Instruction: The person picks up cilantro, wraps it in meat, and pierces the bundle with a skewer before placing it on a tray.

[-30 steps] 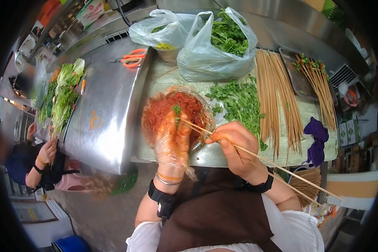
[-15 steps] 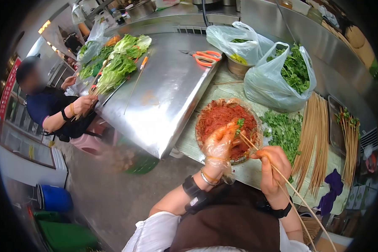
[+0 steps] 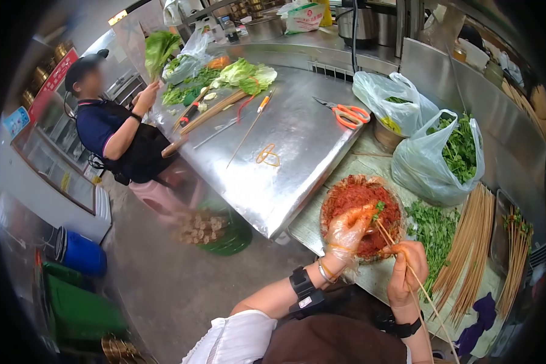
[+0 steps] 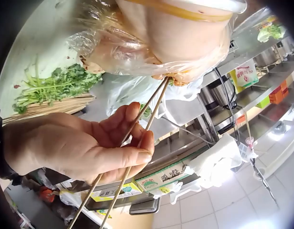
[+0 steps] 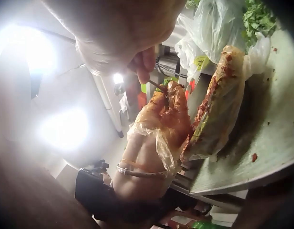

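Steel counter [image 3: 297,158] | left hand [image 3: 349,233] (crinkly plastic glove) grip pinches red mince [image 3: 361,209] | right hand [image 3: 406,273] grip pinches thin bamboo skewers [image 3: 400,258]

Steel counter [image 3: 297,151], grey floor [image 3: 158,273]

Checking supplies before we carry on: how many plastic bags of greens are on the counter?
2: one plastic bag beside the orange scissors, another plastic bag right of it, behind the bowl. More may be hidden.

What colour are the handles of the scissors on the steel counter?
Orange; the scissors show best in the head view.
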A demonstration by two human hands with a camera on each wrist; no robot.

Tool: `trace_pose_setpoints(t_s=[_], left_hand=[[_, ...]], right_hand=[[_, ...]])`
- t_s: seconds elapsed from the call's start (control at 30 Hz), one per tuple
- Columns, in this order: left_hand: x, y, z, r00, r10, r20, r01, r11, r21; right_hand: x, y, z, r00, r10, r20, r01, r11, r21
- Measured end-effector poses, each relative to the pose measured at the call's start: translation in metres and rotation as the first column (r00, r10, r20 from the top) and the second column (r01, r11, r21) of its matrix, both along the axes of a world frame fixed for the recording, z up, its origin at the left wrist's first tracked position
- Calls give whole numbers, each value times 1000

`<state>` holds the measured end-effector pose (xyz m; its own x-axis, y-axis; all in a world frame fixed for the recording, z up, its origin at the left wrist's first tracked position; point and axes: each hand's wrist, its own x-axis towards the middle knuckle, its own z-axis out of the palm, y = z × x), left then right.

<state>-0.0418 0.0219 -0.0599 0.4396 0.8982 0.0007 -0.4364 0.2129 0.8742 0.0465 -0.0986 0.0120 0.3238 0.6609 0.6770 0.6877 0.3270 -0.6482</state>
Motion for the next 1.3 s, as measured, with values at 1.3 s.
trace_pose_setpoints(t_s=[1.3], left_hand=[[-8, 18, 21, 981, 73, -182, -6, 939, 344]], right_hand=[[396, -209, -69, 147, -10, -989, 641, 763, 88]])
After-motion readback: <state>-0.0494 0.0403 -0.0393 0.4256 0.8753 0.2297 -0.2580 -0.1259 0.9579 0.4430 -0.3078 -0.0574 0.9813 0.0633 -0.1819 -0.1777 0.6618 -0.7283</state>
